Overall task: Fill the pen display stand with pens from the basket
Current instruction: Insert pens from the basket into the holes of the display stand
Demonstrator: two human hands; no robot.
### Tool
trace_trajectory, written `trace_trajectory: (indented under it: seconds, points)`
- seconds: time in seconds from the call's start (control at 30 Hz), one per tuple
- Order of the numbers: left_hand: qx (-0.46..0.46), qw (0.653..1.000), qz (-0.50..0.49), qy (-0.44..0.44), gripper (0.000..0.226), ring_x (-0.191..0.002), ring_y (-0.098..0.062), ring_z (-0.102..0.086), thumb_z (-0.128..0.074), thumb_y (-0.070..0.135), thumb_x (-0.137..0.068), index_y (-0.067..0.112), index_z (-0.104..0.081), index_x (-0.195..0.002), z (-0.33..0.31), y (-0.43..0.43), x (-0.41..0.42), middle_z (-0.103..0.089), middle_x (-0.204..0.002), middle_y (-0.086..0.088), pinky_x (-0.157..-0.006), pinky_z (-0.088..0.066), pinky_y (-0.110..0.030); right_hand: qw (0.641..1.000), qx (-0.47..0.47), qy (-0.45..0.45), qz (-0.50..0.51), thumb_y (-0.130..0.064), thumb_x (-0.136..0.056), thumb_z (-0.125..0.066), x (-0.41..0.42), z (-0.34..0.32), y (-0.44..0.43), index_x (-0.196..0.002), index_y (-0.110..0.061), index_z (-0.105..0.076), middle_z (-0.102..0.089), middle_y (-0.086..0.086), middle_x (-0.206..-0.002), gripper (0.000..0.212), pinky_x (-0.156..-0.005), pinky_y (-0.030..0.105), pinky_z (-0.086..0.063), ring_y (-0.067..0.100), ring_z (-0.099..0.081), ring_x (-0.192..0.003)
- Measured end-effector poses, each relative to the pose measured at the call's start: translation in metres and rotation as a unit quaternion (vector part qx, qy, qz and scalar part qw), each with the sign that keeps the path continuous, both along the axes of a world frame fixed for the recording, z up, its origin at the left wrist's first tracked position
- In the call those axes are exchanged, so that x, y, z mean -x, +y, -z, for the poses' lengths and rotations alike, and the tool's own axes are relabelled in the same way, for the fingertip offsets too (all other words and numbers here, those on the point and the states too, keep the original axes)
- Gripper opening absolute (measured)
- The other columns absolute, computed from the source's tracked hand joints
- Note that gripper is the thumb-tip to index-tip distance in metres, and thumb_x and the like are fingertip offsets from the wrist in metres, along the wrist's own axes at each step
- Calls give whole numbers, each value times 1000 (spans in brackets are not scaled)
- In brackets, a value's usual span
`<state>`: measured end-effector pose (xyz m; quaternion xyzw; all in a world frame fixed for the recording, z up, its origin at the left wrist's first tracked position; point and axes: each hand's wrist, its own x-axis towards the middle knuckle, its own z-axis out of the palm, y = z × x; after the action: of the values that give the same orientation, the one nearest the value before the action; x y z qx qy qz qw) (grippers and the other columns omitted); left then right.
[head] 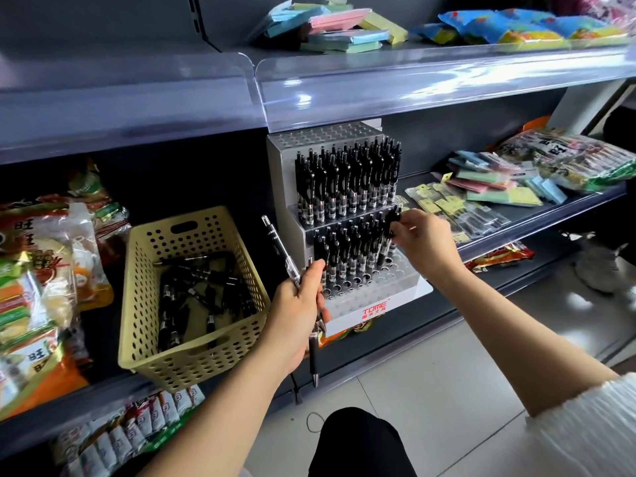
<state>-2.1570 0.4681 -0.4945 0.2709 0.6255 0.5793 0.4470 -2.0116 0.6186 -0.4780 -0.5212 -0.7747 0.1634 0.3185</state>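
A stepped white pen display stand sits on the middle shelf, its upper tier full of upright black pens and its lower tier partly filled, with several empty holes in front. My right hand is shut on a black pen at the right end of the lower tier, its tip down at the holes. My left hand grips a few pens in front of the stand, one pointing up and another hanging down. Left of the stand, a beige perforated basket holds several loose black pens.
Snack packets crowd the shelf left of the basket. Coloured sticky-note packs and packaged goods lie right of the stand. A clear-fronted upper shelf overhangs the stand. Tiled floor and my knee are below.
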Motion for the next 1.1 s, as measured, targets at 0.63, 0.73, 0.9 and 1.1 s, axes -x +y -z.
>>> trace_trajectory:
  seconds: [0.63,0.73,0.9,1.1]
  points:
    - [-89,991,3,-100,11,-85,-8,-58,-56,13,-91,17,-66,-97,-17,-5,-5,-58,-91,-1,-78,-59,-36,999,37,-12,4,-22,-90,-61,-6,9,-8,-119,-7,-61,-69,6,-110,33,-80,24,-48,18,-66,-92]
    - [-87,993,1,-81,16,-84,-6,-60,-56,17,-91,17,-67,-103,-17,-5,-6,-60,-94,-1,-83,-57,-33,999,32,9,-3,-21,-90,-62,-6,7,-19,-117,-8,-62,-69,4,-106,31,-76,22,-46,15,-63,-86]
    - [-60,996,-4,-71,18,-63,-9,-64,-54,28,-93,20,-67,-101,-19,-7,-10,-60,-93,-3,-80,-50,-41,994,51,62,-71,-22,-88,-64,8,2,-51,-100,-13,-68,-69,-1,-89,15,-70,29,-55,11,-62,-73]
    - [-59,995,10,-86,19,-77,-12,-71,-52,28,-94,18,-67,-102,-22,-9,-12,-69,-103,-3,-82,-55,-49,946,175,132,-240,-21,-84,-68,25,-8,-86,-90,-15,-70,-70,7,-75,9,-53,17,-49,11,-65,-62]
